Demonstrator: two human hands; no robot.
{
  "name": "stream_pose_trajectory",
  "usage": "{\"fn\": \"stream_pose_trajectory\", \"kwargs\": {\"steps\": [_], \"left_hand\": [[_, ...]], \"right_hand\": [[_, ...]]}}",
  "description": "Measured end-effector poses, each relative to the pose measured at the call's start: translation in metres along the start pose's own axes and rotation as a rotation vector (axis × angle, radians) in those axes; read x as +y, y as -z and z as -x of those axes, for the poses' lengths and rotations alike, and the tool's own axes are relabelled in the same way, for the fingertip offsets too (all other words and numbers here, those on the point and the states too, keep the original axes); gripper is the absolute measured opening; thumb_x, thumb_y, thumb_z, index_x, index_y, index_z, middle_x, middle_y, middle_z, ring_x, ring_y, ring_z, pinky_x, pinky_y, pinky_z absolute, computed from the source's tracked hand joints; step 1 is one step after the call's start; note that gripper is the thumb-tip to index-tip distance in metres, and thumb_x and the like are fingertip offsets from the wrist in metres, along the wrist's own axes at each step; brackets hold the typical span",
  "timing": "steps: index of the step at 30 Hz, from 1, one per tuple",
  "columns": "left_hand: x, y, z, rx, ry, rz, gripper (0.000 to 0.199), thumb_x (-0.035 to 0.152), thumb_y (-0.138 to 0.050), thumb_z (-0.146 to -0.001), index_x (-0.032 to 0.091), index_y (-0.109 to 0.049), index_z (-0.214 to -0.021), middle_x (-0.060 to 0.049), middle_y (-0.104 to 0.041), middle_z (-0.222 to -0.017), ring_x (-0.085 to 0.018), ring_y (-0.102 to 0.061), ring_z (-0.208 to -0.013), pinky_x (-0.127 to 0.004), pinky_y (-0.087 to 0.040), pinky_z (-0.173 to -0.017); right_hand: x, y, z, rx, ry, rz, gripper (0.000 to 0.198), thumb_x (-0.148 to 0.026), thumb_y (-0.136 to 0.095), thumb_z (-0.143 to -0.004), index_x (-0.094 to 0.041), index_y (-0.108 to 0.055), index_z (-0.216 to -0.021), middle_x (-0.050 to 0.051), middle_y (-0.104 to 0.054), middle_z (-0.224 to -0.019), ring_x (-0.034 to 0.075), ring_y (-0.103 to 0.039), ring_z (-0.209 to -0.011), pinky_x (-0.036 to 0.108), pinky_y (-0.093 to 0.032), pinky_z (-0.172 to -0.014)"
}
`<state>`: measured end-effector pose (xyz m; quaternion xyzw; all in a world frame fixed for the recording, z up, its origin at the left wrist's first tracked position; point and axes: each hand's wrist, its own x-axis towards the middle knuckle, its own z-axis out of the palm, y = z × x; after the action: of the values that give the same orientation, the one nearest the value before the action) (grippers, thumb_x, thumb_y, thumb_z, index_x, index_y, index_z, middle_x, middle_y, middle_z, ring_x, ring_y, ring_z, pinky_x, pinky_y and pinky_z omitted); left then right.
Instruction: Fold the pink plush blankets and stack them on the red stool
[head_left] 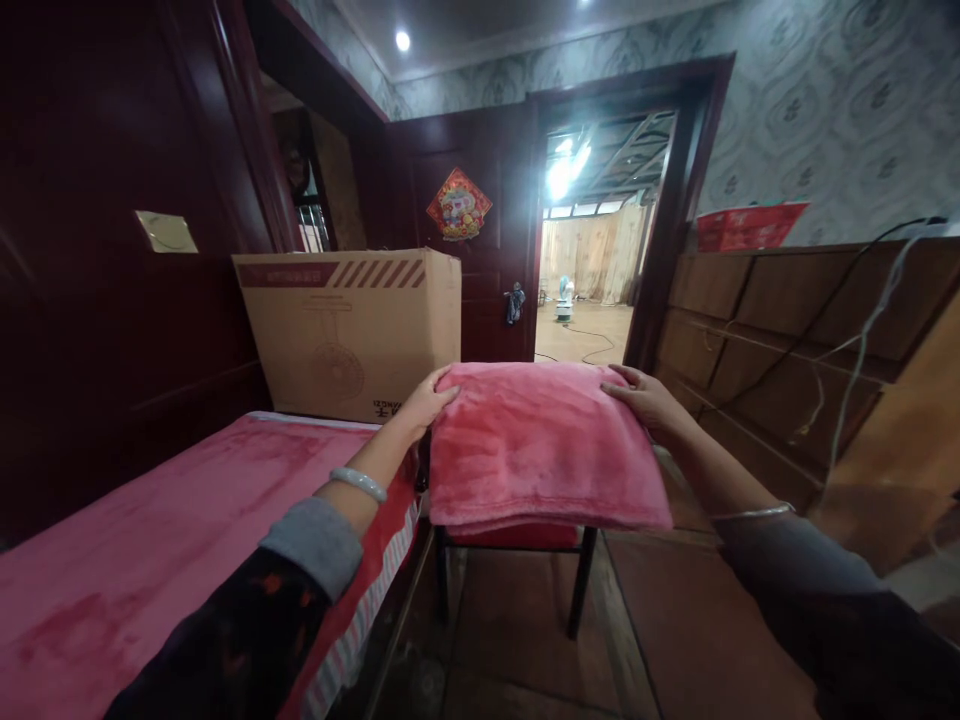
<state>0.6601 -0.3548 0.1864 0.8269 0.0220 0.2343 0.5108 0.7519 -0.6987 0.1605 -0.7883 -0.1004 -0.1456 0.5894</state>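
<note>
A folded pink plush blanket (547, 440) hangs between my two hands, in front of and above a dark-legged chair with a red seat (517, 536). My left hand (431, 402) grips its upper left corner, thumb on the near side. At the upper right corner my right hand (637, 395) pinches the cloth the same way. The fingers behind the blanket are partly hidden. Whether the blanket's lower edge rests on the chair I cannot tell.
To the left, more pink plush cloth covers a bed-like surface (187, 510). A large cardboard box (352, 330) stands at its far end. Wooden drawers (817, 310) with hanging cables and a red basket (750, 226) line the right. Beyond the open doorway stands a fan (564, 300).
</note>
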Motion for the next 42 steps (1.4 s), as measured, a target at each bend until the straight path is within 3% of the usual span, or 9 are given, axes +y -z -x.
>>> {"fn": "stream_pose_trajectory", "kwargs": {"steps": [4, 7, 9, 13, 17, 27, 37, 40, 42], "left_hand": [[0.021, 0.000, -0.002, 0.097, -0.044, -0.164, 0.051, 0.020, -0.065, -0.084, 0.011, -0.058, -0.134, -0.019, -0.057, -0.141, -0.030, -0.054, -0.131, -0.044, -0.039, -0.114], [0.047, -0.019, 0.003, 0.059, -0.311, -0.479, 0.053, 0.026, -0.059, -0.090, 0.014, -0.053, -0.141, -0.017, -0.045, -0.153, -0.029, -0.039, -0.144, -0.046, -0.027, -0.121], [0.058, -0.038, 0.010, -0.040, -0.481, -0.715, 0.055, 0.037, -0.053, -0.095, 0.017, -0.048, -0.146, -0.015, -0.043, -0.156, -0.031, -0.034, -0.147, -0.053, -0.020, -0.123], [0.049, -0.067, 0.023, -0.169, -0.472, -0.868, 0.061, 0.052, -0.043, -0.098, 0.017, -0.046, -0.148, -0.016, -0.047, -0.153, -0.034, -0.039, -0.143, -0.060, -0.019, -0.120], [0.034, -0.071, 0.025, -0.186, -0.474, -0.823, 0.063, 0.054, -0.042, -0.098, 0.016, -0.045, -0.148, -0.017, -0.053, -0.147, -0.036, -0.046, -0.136, -0.057, -0.027, -0.117], [0.035, -0.061, 0.017, -0.235, -0.463, -0.774, 0.059, 0.056, -0.041, -0.098, 0.023, -0.048, -0.146, -0.012, -0.052, -0.150, -0.032, -0.044, -0.139, -0.054, -0.023, -0.120], [0.016, -0.023, 0.013, -0.169, -0.366, -0.858, 0.058, 0.054, -0.038, -0.100, 0.020, -0.048, -0.146, -0.016, -0.045, -0.155, -0.033, -0.033, -0.147, -0.062, -0.016, -0.120], [0.022, -0.014, 0.013, -0.155, -0.284, -0.847, 0.059, 0.054, -0.039, -0.099, 0.020, -0.047, -0.146, -0.018, -0.042, -0.156, -0.035, -0.032, -0.148, -0.069, -0.012, -0.118], [0.030, -0.015, 0.014, -0.139, -0.321, -0.844, 0.062, 0.055, -0.040, -0.099, 0.018, -0.045, -0.148, -0.020, -0.040, -0.157, -0.036, -0.030, -0.148, -0.068, -0.010, -0.119]], "right_hand": [[-0.030, -0.004, 0.009, 0.085, 0.269, 0.519, 0.058, -0.038, -0.060, -0.089, -0.014, -0.056, -0.141, 0.019, -0.060, -0.138, 0.036, -0.056, -0.128, 0.051, -0.045, -0.107], [-0.058, -0.024, 0.017, 0.101, 0.501, 0.731, 0.055, -0.045, -0.047, -0.098, -0.019, -0.051, -0.146, 0.015, -0.045, -0.154, 0.037, -0.046, -0.137, 0.054, -0.042, -0.109], [-0.068, -0.042, 0.020, 0.053, 0.563, 0.826, 0.053, -0.044, -0.038, -0.102, -0.022, -0.049, -0.148, 0.013, -0.043, -0.155, 0.035, -0.044, -0.138, 0.055, -0.040, -0.109], [-0.059, -0.068, 0.022, -0.131, 0.567, 0.947, 0.047, -0.037, -0.034, -0.104, -0.021, -0.056, -0.142, 0.010, -0.059, -0.142, 0.030, -0.053, -0.131, 0.049, -0.039, -0.110], [-0.042, -0.072, 0.018, -0.168, 0.595, 0.917, 0.046, -0.036, -0.033, -0.103, -0.023, -0.058, -0.140, 0.008, -0.062, -0.139, 0.027, -0.057, -0.127, 0.045, -0.040, -0.109], [-0.043, -0.072, 0.017, -0.149, 0.576, 0.928, 0.047, -0.038, -0.032, -0.104, -0.023, -0.059, -0.140, 0.007, -0.062, -0.139, 0.027, -0.057, -0.126, 0.043, -0.040, -0.108], [-0.048, -0.072, 0.022, -0.180, 0.539, 0.926, 0.047, -0.037, -0.032, -0.104, -0.021, -0.056, -0.142, 0.009, -0.060, -0.141, 0.029, -0.054, -0.128, 0.047, -0.039, -0.107], [-0.054, -0.071, 0.021, -0.191, 0.499, 0.938, 0.048, -0.039, -0.031, -0.105, -0.022, -0.053, -0.144, 0.009, -0.056, -0.145, 0.030, -0.051, -0.132, 0.050, -0.037, -0.109], [-0.064, -0.073, 0.021, -0.194, 0.477, 0.944, 0.050, -0.039, -0.030, -0.105, -0.021, -0.048, -0.148, 0.011, -0.052, -0.149, 0.031, -0.047, -0.136, 0.054, -0.035, -0.111]]}}
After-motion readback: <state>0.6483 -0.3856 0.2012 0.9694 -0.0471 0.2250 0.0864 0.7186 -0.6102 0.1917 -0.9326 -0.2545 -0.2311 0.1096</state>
